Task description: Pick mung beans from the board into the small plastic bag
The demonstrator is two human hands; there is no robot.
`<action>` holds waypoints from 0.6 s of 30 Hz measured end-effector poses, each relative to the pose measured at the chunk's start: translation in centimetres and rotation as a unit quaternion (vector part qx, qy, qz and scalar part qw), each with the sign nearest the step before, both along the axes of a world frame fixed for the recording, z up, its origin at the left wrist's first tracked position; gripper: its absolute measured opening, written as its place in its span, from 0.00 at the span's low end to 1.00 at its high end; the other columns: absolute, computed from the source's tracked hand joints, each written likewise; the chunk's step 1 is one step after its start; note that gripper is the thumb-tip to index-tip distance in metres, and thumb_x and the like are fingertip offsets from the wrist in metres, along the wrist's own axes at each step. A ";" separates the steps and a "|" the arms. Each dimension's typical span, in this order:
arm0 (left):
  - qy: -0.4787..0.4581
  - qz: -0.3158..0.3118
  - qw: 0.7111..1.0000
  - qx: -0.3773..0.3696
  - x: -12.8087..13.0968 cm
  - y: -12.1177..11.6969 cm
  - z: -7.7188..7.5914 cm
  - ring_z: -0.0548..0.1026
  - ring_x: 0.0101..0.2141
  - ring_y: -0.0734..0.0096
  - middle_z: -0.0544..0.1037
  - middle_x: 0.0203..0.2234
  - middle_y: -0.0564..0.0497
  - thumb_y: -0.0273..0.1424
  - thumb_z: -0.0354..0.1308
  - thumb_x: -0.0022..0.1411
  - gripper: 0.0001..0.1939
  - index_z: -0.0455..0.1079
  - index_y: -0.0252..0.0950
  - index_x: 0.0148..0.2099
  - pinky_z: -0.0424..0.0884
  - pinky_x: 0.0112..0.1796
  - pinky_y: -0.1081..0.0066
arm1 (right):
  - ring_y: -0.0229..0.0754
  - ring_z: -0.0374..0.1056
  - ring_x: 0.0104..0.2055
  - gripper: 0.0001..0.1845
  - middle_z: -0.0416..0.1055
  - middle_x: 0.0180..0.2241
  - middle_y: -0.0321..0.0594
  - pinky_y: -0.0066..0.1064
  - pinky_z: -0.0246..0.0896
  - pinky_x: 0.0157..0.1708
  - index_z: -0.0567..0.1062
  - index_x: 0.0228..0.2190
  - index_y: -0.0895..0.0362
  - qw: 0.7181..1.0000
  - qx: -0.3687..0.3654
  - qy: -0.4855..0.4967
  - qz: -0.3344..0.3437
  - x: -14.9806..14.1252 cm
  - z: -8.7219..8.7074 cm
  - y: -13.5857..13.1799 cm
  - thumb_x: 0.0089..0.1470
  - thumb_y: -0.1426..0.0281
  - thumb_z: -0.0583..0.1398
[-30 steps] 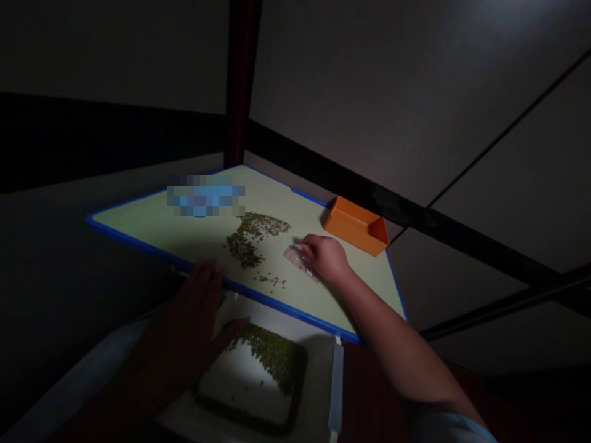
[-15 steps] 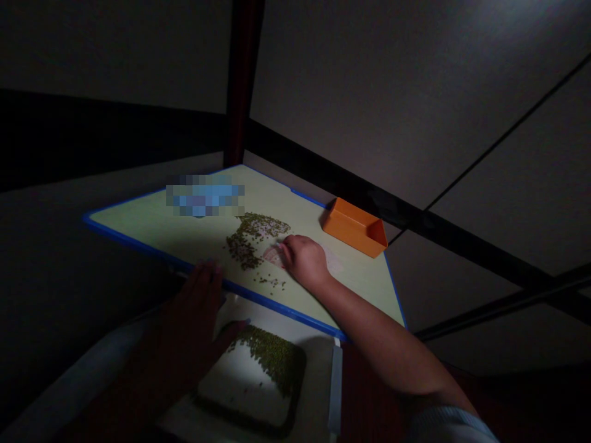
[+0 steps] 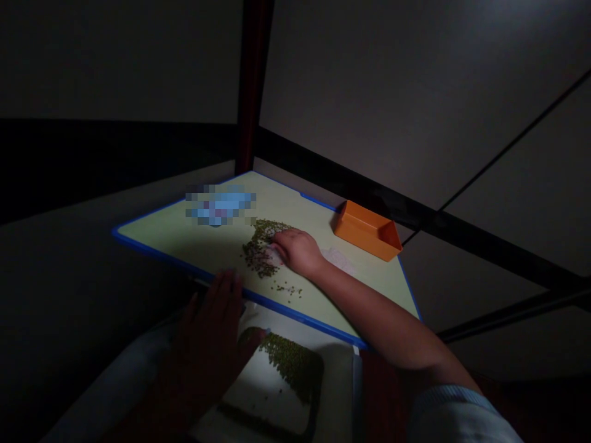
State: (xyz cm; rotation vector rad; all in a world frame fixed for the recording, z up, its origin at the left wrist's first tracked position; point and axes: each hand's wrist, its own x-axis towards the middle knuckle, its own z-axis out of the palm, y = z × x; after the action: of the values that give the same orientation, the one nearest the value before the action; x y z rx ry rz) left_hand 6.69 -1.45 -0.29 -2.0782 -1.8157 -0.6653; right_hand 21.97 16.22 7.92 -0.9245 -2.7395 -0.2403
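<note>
My right hand is low over the pale table top, its fingers curled down at a pile of small green beans. The fingertips are partly hidden, so what they hold, if anything, does not show. A pinkish patch shows beside the thumb. My left hand, in deep shadow, lies at the table's near edge with its fingers stretched out and its thumb spread away. That thumb reaches over a white tray below the table edge. More green beans lie along the tray's far and right side.
An orange open box stands near the table's back right edge. At the back left lies a blurred-out blue object. A blue rim borders the table top. Walls rise close behind it.
My right hand has moved left and away from me onto the bean pile, covering part of it. The whole view has shifted a little; my left hand keeps its place at the edge.
</note>
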 end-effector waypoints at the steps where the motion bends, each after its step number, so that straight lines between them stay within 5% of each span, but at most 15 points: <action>1: 0.003 -0.001 1.000 0.002 0.0 0.0 0.0 0.60 0.63 0.40 0.60 0.63 0.26 0.50 0.42 0.62 0.43 0.48 0.20 0.67 0.60 0.55 0.43 | 0.44 0.68 0.40 0.19 0.76 0.37 0.45 0.32 0.55 0.40 0.75 0.37 0.57 1.000 0.001 -0.002 0.009 0.0 0.0 0.0 0.67 0.62 0.48; 18: -0.019 -0.002 0.999 -0.030 -0.1 0.1 0.1 0.57 0.64 0.39 0.59 0.64 0.26 0.53 0.38 0.61 0.45 0.49 0.20 0.67 0.58 0.57 0.43 | 0.42 0.65 0.35 0.19 0.73 0.32 0.45 0.31 0.54 0.37 0.74 0.33 0.58 0.999 -0.042 0.009 0.012 6.0 0.0 -3.0 0.67 0.62 0.48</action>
State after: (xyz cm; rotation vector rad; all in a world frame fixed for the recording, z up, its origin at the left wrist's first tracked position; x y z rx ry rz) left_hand 6.60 -1.31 -0.17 -2.1205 -1.8756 -0.6642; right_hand 27.97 13.26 7.95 -0.9099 -2.7610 -0.1130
